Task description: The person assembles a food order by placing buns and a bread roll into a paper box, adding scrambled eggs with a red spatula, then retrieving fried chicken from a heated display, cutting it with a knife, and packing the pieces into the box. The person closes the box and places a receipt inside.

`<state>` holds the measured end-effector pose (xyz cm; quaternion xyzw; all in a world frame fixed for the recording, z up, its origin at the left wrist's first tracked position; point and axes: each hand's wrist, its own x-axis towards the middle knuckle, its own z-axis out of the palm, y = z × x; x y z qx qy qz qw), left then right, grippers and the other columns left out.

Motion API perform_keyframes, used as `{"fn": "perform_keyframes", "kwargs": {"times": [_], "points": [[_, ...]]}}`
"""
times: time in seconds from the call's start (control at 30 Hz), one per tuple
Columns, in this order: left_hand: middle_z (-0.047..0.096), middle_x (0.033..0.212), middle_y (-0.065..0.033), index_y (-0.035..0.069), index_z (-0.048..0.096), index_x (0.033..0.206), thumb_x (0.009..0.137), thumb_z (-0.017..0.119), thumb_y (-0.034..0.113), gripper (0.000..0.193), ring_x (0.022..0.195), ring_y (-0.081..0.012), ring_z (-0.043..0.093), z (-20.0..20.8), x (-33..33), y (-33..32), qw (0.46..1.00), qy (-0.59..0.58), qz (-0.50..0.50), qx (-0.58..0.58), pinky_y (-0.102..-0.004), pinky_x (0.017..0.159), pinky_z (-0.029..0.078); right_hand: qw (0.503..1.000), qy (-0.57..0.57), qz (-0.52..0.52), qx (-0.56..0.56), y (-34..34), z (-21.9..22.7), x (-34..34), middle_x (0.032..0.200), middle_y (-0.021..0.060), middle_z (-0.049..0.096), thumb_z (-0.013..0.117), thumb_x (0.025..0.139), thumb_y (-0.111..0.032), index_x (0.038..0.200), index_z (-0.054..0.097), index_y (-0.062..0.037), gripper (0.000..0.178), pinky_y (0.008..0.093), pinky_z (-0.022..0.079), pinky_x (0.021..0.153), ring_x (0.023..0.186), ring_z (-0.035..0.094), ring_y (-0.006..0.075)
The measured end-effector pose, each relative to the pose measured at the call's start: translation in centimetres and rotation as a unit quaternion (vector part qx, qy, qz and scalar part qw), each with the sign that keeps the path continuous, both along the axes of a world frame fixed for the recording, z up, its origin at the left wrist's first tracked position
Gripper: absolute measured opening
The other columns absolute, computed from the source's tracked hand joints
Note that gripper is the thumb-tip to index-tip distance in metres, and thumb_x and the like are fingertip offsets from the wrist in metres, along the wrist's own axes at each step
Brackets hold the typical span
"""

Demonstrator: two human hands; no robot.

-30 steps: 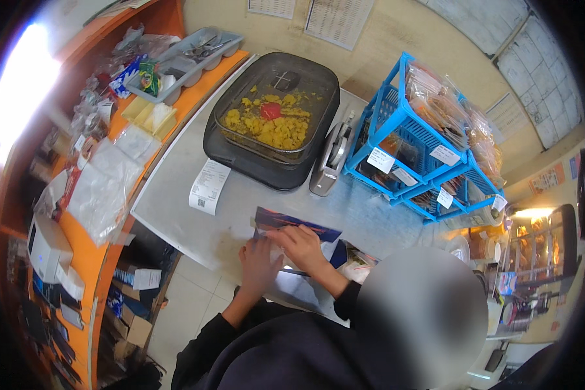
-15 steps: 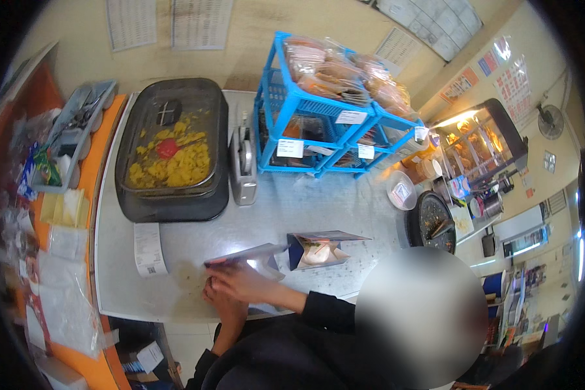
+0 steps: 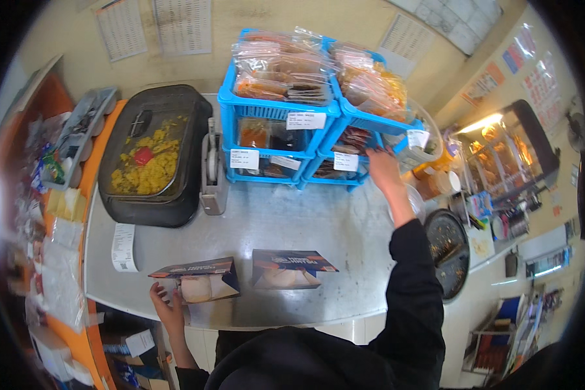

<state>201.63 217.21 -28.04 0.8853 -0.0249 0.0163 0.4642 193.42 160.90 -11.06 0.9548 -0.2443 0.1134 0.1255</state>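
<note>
My left hand [image 3: 168, 304], its fingers apart, is beside the near left corner of a dark printed food carton [image 3: 209, 287]. The carton's front is open and a pale round item like a bun shows inside. To its right stands a second matching carton [image 3: 286, 261], also with something pale inside. My right hand [image 3: 386, 170] reaches up to the right edge of the blue stacking baskets [image 3: 281, 110], at a lower tier with small sachets [image 3: 356, 138]. Its fingertips are partly hidden there, and what they touch is unclear.
At the left is a lidded black warming pan [image 3: 97, 195] of yellow food, with a grey tape dispenser [image 3: 214, 185] beside it. A paper receipt [image 3: 124, 247] lies near it. A dark round tray [image 3: 445, 279] and a glass food warmer [image 3: 500, 153] stand on the right.
My right hand has left the left carton and gone up and right to the baskets. My left hand has opened beside that carton, whose front now faces me. The view has shifted.
</note>
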Motion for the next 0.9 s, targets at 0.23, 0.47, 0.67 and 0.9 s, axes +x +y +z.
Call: {"fn": "perform_keyframes", "kwargs": {"times": [0.23, 0.47, 0.67, 0.9], "points": [[0.06, 0.108, -0.0211, 0.003, 0.036, 0.136, 0.082, 0.065, 0.01, 0.062, 0.081, -0.0255, 0.06, 2.5, 0.3, 0.0, 0.986, 0.101, -0.086, 0.1, -0.0319, 0.067, 0.049, 0.963, -0.248, 0.06, 0.088, 2.3, 3.7, -1.7, 0.09, 0.0139, 0.065, 0.048, 0.087, -0.006, 0.1, 0.063, -0.0075, 0.02, 0.0393, 0.05, 0.07, 0.082, 0.063, 0.0315], [0.059, 0.113, -0.0237, -0.001, 0.042, 0.132, 0.075, 0.058, 0.002, 0.059, 0.079, -0.029, 0.065, 0.6, 1.0, 0.5, 0.983, 0.016, -0.134, 0.127, -0.0362, 0.071, 0.052, 0.638, -0.32, 0.0, 0.7, 16.4, 4.7, -9.2, 0.097, 0.006, 0.063, 0.057, 0.091, -0.017, 0.106, 0.06, 0.0016, 0.024, 0.0274, 0.048, 0.076, 0.085, 0.06, 0.0131], [0.057, 0.116, -0.0179, 0.002, 0.042, 0.134, 0.075, 0.059, 0.006, 0.061, 0.08, -0.0269, 0.061, 0.3, 0.3, -0.8, 0.982, 0.073, -0.169, 0.041, -0.0344, 0.07, 0.049, 0.701, -0.099, 0.172, 0.685, 34.0, -5.5, -0.6, 0.083, 0.0134, 0.067, 0.055, 0.09, -0.012, 0.104, 0.061, -0.0024, 0.017, 0.0297, 0.05, 0.061, 0.07, 0.066, 0.0195], [0.05, 0.117, -0.0195, 0.007, 0.031, 0.141, 0.076, 0.065, 0.008, 0.074, 0.095, -0.03, 0.057, -1.6, 1.9, -0.7, 0.953, 0.095, -0.272, -0.098, -0.0352, 0.075, 0.051, 0.929, -0.109, 0.04, 0.353, 42.6, -13.2, 7.1, 0.074, 0.0182, 0.063, 0.061, 0.082, -0.013, 0.085, 0.061, -0.0029, 0.011, 0.0448, 0.048, 0.056, 0.063, 0.061, 0.0366]]}}
